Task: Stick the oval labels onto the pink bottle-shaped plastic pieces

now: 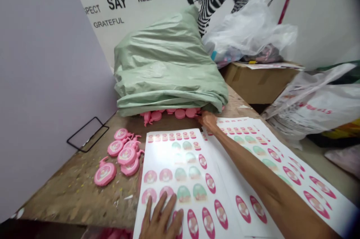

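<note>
My left hand (161, 219) lies flat with fingers spread on a sheet of stickers (171, 158) printed with pink, green and oval labels. Farther off, my right hand (209, 120) reaches to the lower edge of a large green bag (168, 63). Its fingertips are hard to see there, close to round pink plastic pieces (180, 113) showing under the bag's edge. Left of the sheet lies a small group of pink round cases (126, 155) with stickers on their faces. One such case (105, 174) sits slightly apart, nearer the front.
More sticker sheets (251, 126) lie overlapping under my right forearm. A black wire frame (87, 134) rests at the table's left, by a pale panel (50, 81). At the right stand a cardboard box (253, 81) topped with a clear plastic bag (250, 29) and a white bag (315, 100).
</note>
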Available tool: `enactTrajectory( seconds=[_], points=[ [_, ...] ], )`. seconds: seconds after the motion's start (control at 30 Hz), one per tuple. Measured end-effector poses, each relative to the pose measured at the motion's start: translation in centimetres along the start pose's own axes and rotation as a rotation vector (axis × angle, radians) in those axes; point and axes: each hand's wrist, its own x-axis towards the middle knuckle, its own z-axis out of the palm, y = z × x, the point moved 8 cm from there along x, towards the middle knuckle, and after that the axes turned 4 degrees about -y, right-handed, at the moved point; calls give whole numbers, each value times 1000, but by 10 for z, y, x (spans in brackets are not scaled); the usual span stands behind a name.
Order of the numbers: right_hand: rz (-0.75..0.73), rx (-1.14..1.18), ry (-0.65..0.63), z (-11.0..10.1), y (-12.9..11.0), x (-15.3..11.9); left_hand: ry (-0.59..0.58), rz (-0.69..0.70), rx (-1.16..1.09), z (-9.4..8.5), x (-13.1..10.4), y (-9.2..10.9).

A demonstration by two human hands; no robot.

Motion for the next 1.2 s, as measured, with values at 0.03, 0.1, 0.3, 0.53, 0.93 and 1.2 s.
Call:
enactTrajectory(
  seconds=[0.03, 0.1, 0.3, 0.53, 0.93, 1.2],
  points=[
    [0, -4, 1, -1, 2, -1, -41, 8, -16, 1, -1, -1],
    [-18, -4, 11, -11, 7, -7, -121, 48, -108, 1, -1, -1],
    [-430, 166, -103, -59, -7, -71, -342, -314, -846, -37, 27, -46],
    [-1000, 313, -688, -52, -95, -230, -469, -836, -1851, -36, 62, -44],
    [-590, 194, -10, 26, -76, -218, 133, -1301, -1778, 2, 35, -91],
    [-647, 97, 98, 36, -77, -226, 18, -1248, -1679, 8, 38, -89]
  ],
)
